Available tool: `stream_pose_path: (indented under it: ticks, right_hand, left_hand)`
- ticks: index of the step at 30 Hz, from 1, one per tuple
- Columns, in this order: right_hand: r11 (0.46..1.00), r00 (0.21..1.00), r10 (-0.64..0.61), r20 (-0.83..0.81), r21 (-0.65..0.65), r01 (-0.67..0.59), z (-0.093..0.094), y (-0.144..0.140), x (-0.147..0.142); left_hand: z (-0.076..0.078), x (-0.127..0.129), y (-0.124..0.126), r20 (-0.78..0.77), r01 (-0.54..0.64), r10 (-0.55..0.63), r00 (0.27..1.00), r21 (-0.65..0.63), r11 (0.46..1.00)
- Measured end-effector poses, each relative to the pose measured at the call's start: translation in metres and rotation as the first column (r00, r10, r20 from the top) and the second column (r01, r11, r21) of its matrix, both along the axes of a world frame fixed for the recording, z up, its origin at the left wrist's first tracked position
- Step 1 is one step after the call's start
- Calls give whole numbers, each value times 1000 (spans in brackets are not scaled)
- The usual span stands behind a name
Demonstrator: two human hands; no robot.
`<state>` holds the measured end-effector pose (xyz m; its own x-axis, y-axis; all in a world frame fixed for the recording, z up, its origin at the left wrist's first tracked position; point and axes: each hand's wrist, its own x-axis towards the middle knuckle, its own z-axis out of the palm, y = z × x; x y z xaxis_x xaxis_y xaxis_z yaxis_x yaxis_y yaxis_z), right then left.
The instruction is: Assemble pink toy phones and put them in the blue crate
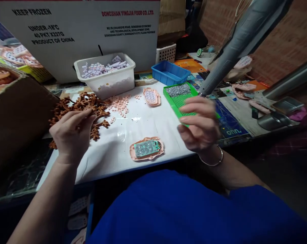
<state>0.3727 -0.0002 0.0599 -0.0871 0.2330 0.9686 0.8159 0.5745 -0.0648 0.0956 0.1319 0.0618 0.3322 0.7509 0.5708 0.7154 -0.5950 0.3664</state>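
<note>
My left hand (73,132) is closed in a pinch over a heap of brown branching plastic pieces (96,100); what its fingertips hold is hidden. Loosely curled and slightly blurred, my right hand (201,123) is raised in front of a green perforated tray (175,104) of small metal screws (179,90). Nothing shows between its fingers. Just above it ends the tip of a hanging grey powered screwdriver (214,71); contact is unclear. Between the hands, a pink plastic shell (145,149) with a green circuit board (146,148) inside lies on the white table sheet (113,159).
A white tub (110,84) of small printed keys stands at the back, beside a blue basket (170,73). Small pink pieces (120,105) and a pink keypad shell (151,97) lie in front. A cardboard box (23,108) borders the left; metal tins (275,120) sit right.
</note>
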Motion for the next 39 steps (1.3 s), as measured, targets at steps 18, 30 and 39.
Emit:
stream_pose_path:
  ticks: [18, 30, 39]
  right_hand:
    - [909, 970, 153, 190, -411, -63, -30, 9, -3]
    - [937, 981, 68, 181, -349, 0, -38, -14, 3]
    - [474, 916, 85, -393, -793, -384, -33, -24, 2]
  left_hand:
    - [-24, 56, -66, 133, 623, -636, 761, 128, 772]
    - [-27, 61, -75, 181, 694, -690, 701, 52, 718]
    - [-32, 68, -71, 402, 643, -512, 759, -339, 687]
